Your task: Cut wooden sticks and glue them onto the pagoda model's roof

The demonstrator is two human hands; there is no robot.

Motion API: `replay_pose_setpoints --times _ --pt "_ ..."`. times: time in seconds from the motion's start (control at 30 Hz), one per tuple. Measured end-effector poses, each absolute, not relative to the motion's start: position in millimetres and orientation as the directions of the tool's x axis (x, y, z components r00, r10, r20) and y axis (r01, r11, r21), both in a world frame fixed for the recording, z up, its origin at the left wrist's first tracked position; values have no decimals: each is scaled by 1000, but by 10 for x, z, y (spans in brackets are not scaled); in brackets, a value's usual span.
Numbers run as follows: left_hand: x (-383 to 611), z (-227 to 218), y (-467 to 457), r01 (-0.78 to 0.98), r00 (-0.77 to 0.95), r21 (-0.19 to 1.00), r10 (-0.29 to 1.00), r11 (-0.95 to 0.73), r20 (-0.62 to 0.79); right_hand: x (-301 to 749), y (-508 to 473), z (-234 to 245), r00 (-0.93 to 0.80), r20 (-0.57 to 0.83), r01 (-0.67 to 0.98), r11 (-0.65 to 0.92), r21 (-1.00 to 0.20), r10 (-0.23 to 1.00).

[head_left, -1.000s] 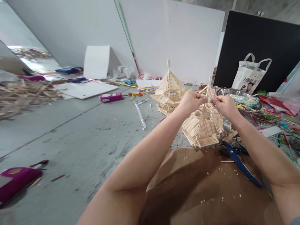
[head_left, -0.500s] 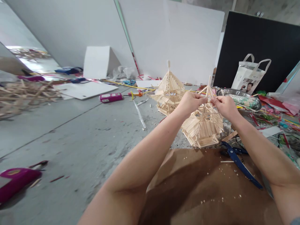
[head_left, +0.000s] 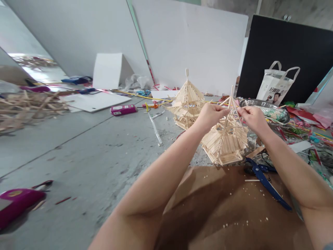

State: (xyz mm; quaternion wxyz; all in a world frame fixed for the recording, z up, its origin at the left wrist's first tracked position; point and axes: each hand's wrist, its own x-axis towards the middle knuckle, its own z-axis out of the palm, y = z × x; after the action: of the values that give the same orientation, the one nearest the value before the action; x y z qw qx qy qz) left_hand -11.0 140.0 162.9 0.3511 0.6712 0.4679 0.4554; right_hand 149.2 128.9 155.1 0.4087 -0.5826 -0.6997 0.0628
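Observation:
A tiered pavilion model of thin wooden sticks (head_left: 226,142) stands in front of me, its top an open frame of slanting sticks meeting at a point. My left hand (head_left: 214,113) is closed at the upper left of that frame, pinching a wooden stick (head_left: 226,121) near its top. On the other side, my right hand (head_left: 251,116) pinches another slanting stick (head_left: 239,119) by its upper part. Behind my left hand is a similar stick pavilion (head_left: 188,95) with a filled-in pointed roof, partly hidden by that hand and forearm.
Brown board (head_left: 229,211) with crumbs lies nearest me, blue-handled pliers (head_left: 267,182) at its right. A metal tray (head_left: 275,113), white bag (head_left: 275,85) and plastic scraps are at right. Magenta devices (head_left: 123,109) and a stick pile (head_left: 28,106) lie left. White panels (head_left: 192,45) stand behind.
My right hand has shifted slightly right, away from the left hand and the frame's peak, so more of the slanting sticks shows. My left hand has stayed nearly in place.

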Motion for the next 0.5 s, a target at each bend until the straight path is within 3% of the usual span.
replay_pose_setpoints --times 0.17,0.27,0.37,0.5 --pt "-284 1613 1318 187 96 924 942 -334 321 1709 1233 1484 111 533 652 344 -676 839" --pt "-441 1527 1242 98 -29 943 946 -319 323 1869 1184 1327 204 508 568 321 -758 837" --pt "-574 1369 1201 133 -127 930 924 -343 360 1989 1149 1102 250 447 531 264 -805 859" --pt "-658 1128 1236 165 -186 951 939 -261 290 2059 1126 810 245 391 570 194 -798 888"
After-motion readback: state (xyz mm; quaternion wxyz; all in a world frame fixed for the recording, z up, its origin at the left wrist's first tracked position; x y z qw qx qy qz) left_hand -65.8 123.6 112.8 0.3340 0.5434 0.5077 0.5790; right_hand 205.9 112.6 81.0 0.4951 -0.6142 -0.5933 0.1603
